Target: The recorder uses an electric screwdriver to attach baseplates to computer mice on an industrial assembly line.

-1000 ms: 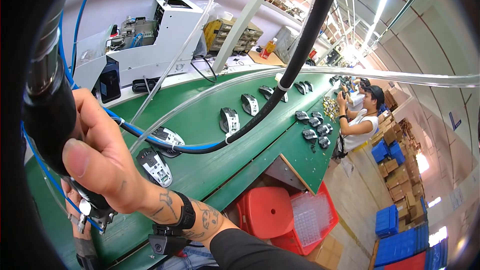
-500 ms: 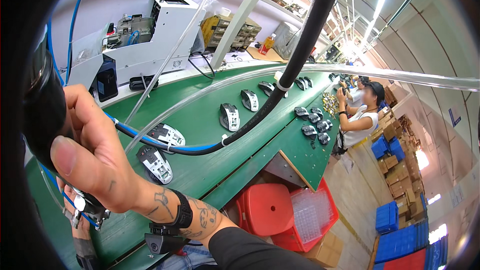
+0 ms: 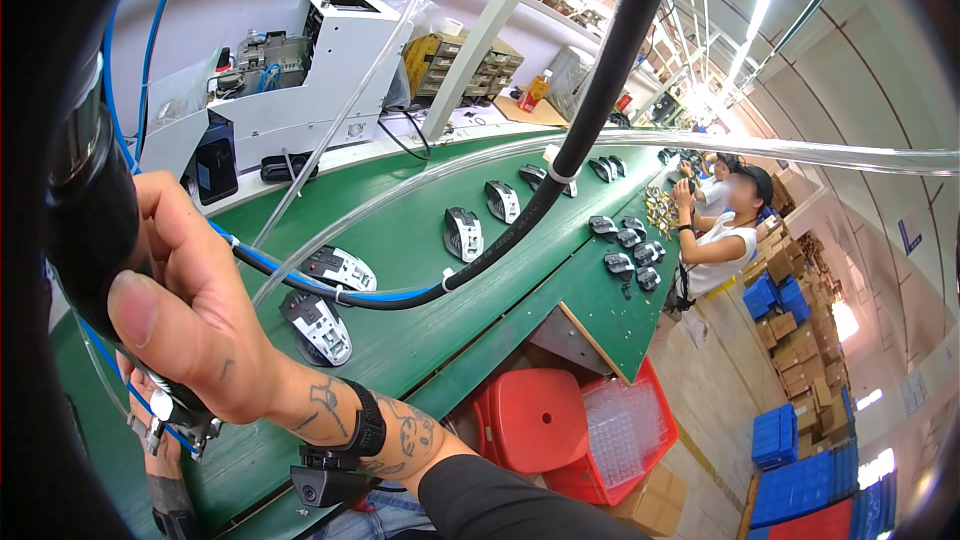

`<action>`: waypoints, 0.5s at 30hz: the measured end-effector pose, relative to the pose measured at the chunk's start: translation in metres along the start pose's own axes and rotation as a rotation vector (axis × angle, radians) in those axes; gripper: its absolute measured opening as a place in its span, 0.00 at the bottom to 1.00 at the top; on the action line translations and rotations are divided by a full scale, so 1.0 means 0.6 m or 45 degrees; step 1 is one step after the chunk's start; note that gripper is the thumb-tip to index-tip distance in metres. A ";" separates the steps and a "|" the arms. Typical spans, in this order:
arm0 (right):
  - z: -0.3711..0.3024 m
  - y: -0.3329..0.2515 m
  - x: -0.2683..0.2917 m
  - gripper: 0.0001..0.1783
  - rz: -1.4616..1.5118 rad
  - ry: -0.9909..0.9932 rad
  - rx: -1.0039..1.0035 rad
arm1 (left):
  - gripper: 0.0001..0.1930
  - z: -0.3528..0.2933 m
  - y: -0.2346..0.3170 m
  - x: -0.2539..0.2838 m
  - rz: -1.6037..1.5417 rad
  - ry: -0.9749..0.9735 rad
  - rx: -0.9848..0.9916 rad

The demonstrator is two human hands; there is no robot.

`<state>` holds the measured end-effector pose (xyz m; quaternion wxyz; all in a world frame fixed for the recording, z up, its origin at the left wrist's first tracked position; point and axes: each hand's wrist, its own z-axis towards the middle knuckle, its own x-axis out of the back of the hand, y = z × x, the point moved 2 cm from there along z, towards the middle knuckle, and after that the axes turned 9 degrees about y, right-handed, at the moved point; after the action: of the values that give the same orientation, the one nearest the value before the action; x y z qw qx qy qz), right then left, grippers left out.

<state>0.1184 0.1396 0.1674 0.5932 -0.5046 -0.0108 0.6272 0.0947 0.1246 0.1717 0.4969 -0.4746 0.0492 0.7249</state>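
Note:
My right hand [image 3: 205,310] is wrapped around a thick black power screwdriver [image 3: 95,225] at the left, thumb pressed along its side. The tool's tip is out of sight. A silver metal fitting [image 3: 165,410] with a blue hose shows below the grip. Behind that fitting, low at the left, is my left hand [image 3: 160,455]; its fingers are mostly hidden by the tool. Nearest to my right hand on the green belt lie two opened computer mice, one black and white mouse [image 3: 318,328] and another mouse [image 3: 340,268] behind it. Their white inner parts face up.
More mice [image 3: 463,234] line the green belt [image 3: 420,335]. A black cable [image 3: 520,220] and clear tube cross in front. A white machine [image 3: 330,70] stands behind. Grouped mice [image 3: 620,262] lie on the side table. Below is a red stool [image 3: 530,420]; a person [image 3: 722,240] works beyond.
The mice on the belt have shifted slightly to the right. The screwdriver has moved a little in view, with my right hand still around it. My left hand has barely moved.

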 end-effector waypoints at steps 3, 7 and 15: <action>0.012 -0.011 0.000 0.23 0.069 -0.182 0.095 | 0.23 -0.001 -0.009 0.009 -0.036 0.003 0.045; 0.015 0.007 -0.026 0.23 0.164 -0.225 0.066 | 0.24 0.005 0.012 -0.012 0.044 -0.121 0.108; 0.013 -0.002 -0.013 0.24 0.102 -0.200 0.056 | 0.26 0.007 0.001 -0.001 -0.025 -0.107 0.113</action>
<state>0.1126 0.1390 0.1768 0.5758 -0.4406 -0.0233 0.6883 0.0916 0.1261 0.1743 0.5262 -0.4217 0.0556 0.7363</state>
